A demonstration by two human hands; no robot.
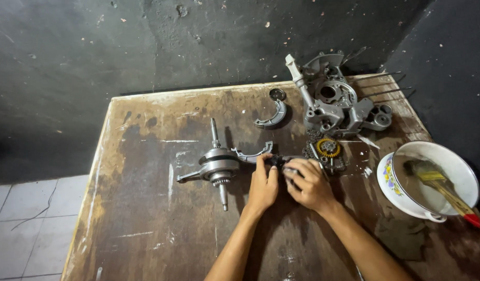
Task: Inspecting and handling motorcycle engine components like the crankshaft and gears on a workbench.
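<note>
So both hands — left hand [263, 186], right hand [307, 183] — have a closed grip on a small dark part [279, 162], just right of the crankshaft [217, 165] on the table [157, 224].

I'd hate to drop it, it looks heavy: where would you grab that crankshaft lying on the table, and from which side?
Probably the crankshaft is best gripped around its thick round middle, from above. It lies flat on the wooden table, the thin shafts pointing toward and away from the person and the rod sticking out left, so the middle likely balances best. Come from the left: the left hand sits to its right.
</note>
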